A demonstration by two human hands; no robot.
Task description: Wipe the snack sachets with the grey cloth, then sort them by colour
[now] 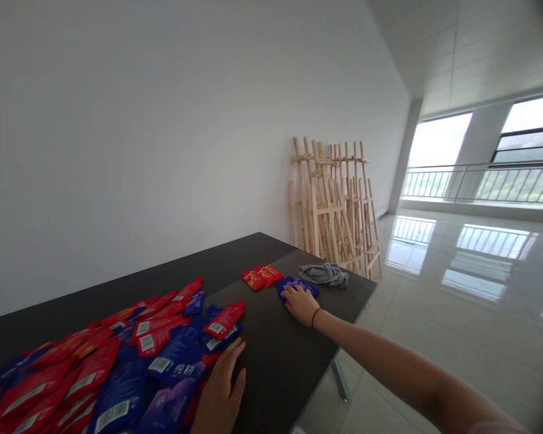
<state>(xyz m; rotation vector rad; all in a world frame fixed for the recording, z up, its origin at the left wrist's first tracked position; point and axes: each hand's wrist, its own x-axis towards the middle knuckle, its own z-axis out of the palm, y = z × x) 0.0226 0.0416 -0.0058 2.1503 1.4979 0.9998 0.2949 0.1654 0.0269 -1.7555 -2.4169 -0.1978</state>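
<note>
My right hand [302,304] rests on blue pouches [310,288] at the right part of the table, its fingers spread over them. Just behind and to the left lie red-orange pouches [262,276], set close together. Near the front edge of the view, my left hand [224,386] is open, thumb apart from the fingers, with nothing visible in it. It is beside a large loose heap of red pouches [85,377] and blue pouches [122,392] on the left. One red pouch [225,319] lies on top of blue ones at the heap's right edge.
A crumpled grey cloth [324,274] lies beyond my right hand on the dark table [271,355]. Several wooden easels [326,205] lean against the white wall [163,132] behind it. Right of the table are a glossy tiled floor [416,313], a railing [466,181] and windows.
</note>
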